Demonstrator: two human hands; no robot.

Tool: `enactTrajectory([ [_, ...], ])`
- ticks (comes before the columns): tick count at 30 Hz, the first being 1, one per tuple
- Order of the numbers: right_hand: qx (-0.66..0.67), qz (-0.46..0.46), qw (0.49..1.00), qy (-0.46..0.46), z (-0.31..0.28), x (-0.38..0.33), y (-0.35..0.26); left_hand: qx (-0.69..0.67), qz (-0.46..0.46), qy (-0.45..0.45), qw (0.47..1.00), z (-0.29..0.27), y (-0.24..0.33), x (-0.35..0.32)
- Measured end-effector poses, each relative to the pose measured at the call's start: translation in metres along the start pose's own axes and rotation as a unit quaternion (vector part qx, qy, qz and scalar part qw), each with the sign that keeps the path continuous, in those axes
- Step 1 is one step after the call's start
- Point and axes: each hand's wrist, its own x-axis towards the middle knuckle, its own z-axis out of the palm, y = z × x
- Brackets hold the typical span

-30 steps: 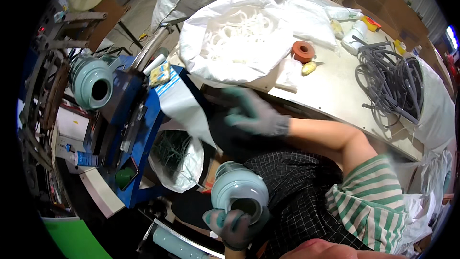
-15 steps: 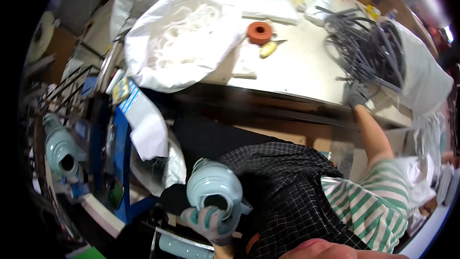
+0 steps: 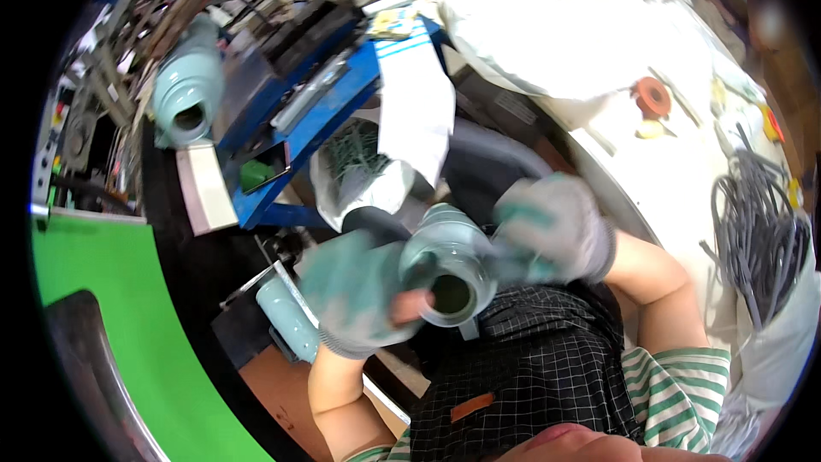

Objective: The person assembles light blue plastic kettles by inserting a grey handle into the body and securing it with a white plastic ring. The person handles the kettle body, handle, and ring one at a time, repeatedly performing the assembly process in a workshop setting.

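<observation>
A hollow, light blue-green, bottle-shaped housing (image 3: 446,248) is upheld in front of my apron, its round opening facing me. My left hand (image 3: 355,295), in a grey and green glove, grips its left side, with a bare-looking fingertip at the rim of the opening. On the opposite side, my gloved right hand (image 3: 552,227) is at the housing's shoulder. Motion smears its fingers, so whether it holds anything cannot be made out. A similar housing (image 3: 188,90) lies at the far left, and another blue-green piece (image 3: 288,318) rests low beside my left forearm.
A bin (image 3: 398,197) with green trimmings stands beyond the housing, next to a blue bench frame (image 3: 333,94). On the white table (image 3: 629,184) at right are a large white bag (image 3: 539,17), an orange roll (image 3: 652,97) and grey tubing or strips (image 3: 757,231). A green surface (image 3: 111,308) lies left.
My view has swung left. My right hand has come from the grey bundle on the table to the housing. My left hand still has the housing, now higher and more central.
</observation>
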Motion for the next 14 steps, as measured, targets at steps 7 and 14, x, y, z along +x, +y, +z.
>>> enactTrajectory([
  [7, 0.21, -0.04, 0.974, 0.071, 0.059, 0.036, -0.02, -0.087, -0.271, 0.164, 0.944, 0.039, -0.052, -0.088],
  [14, 0.173, -0.045, 0.981, -0.082, 0.108, -0.02, -0.017, -0.263, -0.564, 0.482, 0.617, 0.069, -0.07, -0.124],
])
